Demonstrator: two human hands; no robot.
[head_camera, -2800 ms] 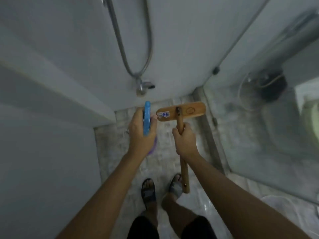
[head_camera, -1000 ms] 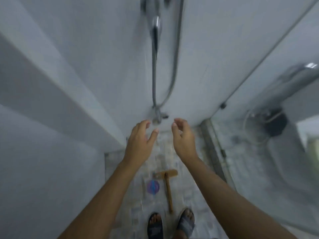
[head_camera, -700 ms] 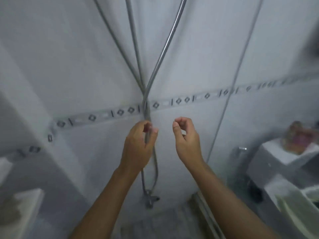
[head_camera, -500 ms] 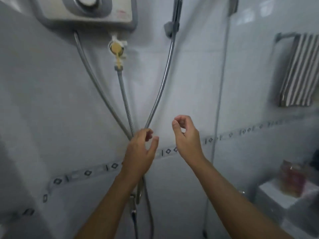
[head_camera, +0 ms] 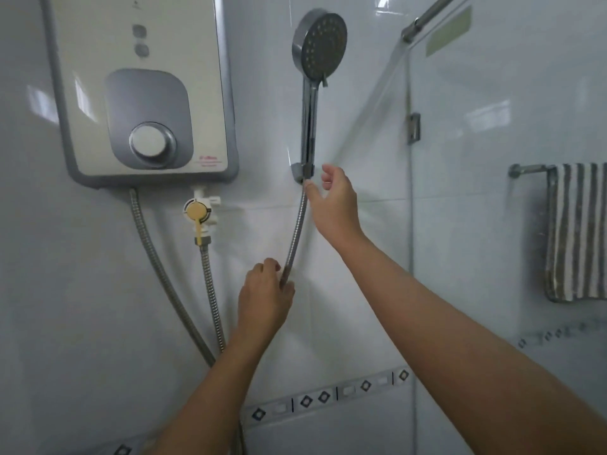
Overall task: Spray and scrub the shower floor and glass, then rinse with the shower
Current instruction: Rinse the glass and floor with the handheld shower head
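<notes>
- Fingers (head_camera: 277,284) of my left hand (head_camera: 262,297) are pinching the hose (head_camera: 297,224) low on its run, while my right hand (head_camera: 335,205) is hanging spread and loose just beside the bracket (head_camera: 300,170), thumb almost touching the hose top, gripping nothing.
- The shower head (head_camera: 320,44) is sitting upright in that bracket on the tiled wall, right of the heater (head_camera: 141,90) and its yellow valve (head_camera: 197,211); the glass (head_camera: 492,159) is standing to the right, with a striped towel (head_camera: 578,231) showing through it.
- I am judging this as the start of the rinse step: the head is not yet lifted and no water is running.
- Risk, as I see it: my left pinch is tugging on the hose while the right is not yet supporting the handle, so a pull could jerk the head out of the bracket and let it fall or swing into the glass.
- A second risk: wet metal could be slipping in a thin pinch, and lifting one-handed from below the bracket could be snagging the handle instead of freeing it.
- Against half a second ago, my view is sitting higher, so the head and the whole heater are now showing.
- My right hand, then curled in mid-air away from the wall, is now reaching up at the bracket; my left is pinching the hose as before.
- The brush and bottle seen on the floor a second ago are out of view.
</notes>
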